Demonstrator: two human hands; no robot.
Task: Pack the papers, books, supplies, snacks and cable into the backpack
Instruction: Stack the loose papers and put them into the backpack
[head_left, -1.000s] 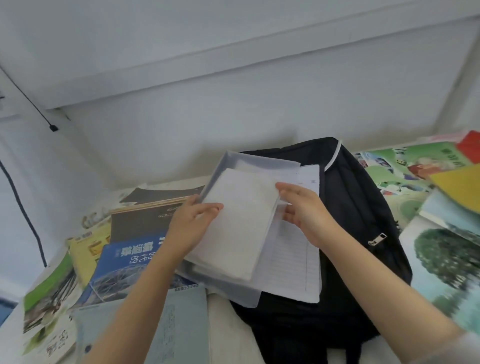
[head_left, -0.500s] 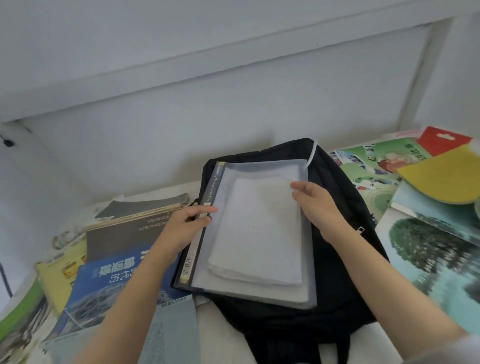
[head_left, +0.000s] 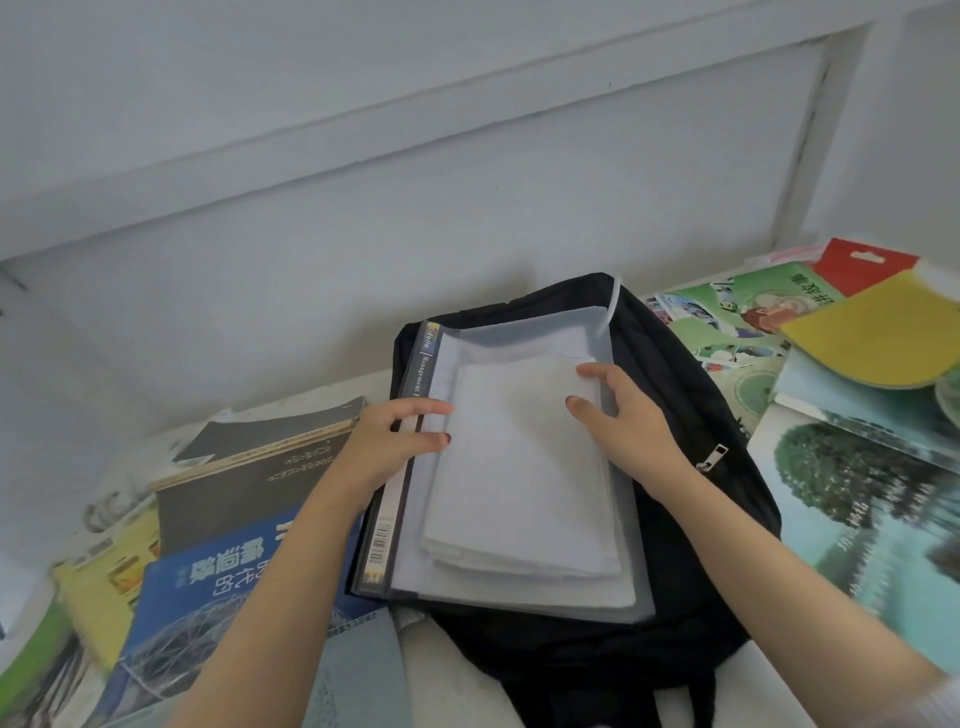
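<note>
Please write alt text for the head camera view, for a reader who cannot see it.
The left hand and right hand rest on a stack of white papers on a translucent folder, which lies on a black backpack. A blue book lies to the left, a green picture book to the right.

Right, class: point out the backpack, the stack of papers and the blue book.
backpack (head_left: 685, 395): head view, black right side.
stack of papers (head_left: 519, 467): head view, middle of top sheet.
blue book (head_left: 171, 613): head view, front cover.
</note>
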